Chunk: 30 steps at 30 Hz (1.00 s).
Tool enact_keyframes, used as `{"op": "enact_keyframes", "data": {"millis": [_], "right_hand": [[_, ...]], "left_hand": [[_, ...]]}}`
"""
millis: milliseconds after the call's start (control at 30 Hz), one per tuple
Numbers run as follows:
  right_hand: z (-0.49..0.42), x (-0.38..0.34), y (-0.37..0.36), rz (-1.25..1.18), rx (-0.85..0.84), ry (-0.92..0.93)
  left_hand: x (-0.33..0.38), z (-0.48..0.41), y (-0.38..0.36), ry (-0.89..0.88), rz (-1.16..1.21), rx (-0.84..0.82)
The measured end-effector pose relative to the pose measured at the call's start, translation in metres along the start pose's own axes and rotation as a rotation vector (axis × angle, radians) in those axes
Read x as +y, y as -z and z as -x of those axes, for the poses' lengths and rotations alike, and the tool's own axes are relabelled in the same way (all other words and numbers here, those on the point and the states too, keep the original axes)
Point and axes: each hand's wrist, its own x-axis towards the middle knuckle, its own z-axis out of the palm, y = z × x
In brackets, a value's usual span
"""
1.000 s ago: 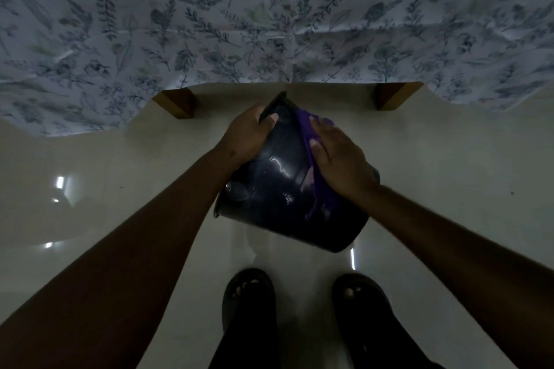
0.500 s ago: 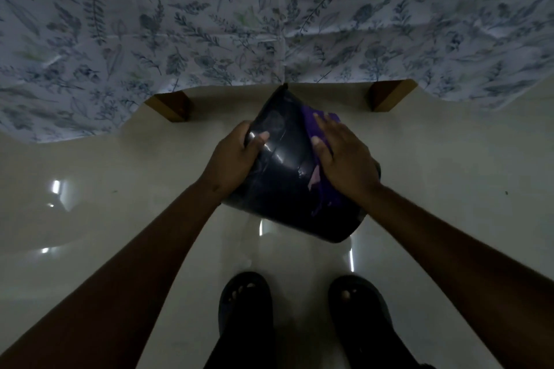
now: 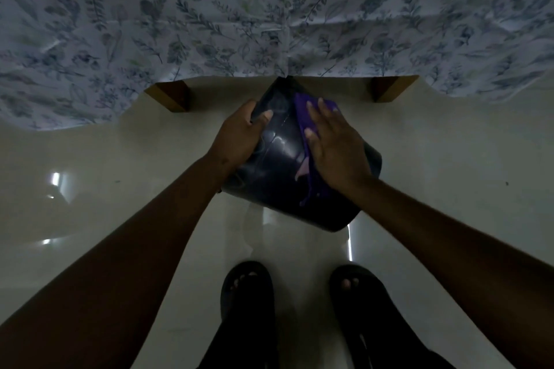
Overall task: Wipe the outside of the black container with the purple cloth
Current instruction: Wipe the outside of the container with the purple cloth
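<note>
One glossy black container (image 3: 281,177), tilted above the floor: left hand (image 3: 239,135) grips its side; right hand (image 3: 335,147) presses one purple cloth (image 3: 302,111) flat.

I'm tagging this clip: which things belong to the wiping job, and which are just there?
In the job:
black container
purple cloth
left hand, gripping the container
right hand, pressing the cloth

Just there:
leaf-print tablecloth
wooden table legs
black sandals

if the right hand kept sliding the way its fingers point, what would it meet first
Probably the hanging floral cloth: the right hand points up over the purple cloth and black container, though depth is unclear.
</note>
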Motion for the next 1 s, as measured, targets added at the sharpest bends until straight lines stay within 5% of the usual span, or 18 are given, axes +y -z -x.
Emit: {"op": "enact_keyframes", "data": {"millis": [100,300,600,833,1000], "right_hand": [[-0.008,-0.005,0.002,-0.024,-0.015,-0.069],[0.065,0.000,-0.021,0.248,-0.040,0.368],[-0.022,0.018,0.007,-0.230,-0.067,-0.106],[0.080,-0.001,-0.029,0.306,-0.074,0.353],[0.066,0.010,-0.014,0.239,-0.103,0.386]], "left_hand": [[0.000,-0.004,0.000,0.004,-0.020,0.004],[0.002,-0.005,-0.002,0.030,0.020,-0.007],[-0.004,0.015,0.000,0.025,0.007,0.031],[0.007,-0.008,-0.006,0.084,-0.035,-0.002],[0.015,-0.015,-0.007,0.064,-0.007,-0.005]]}}
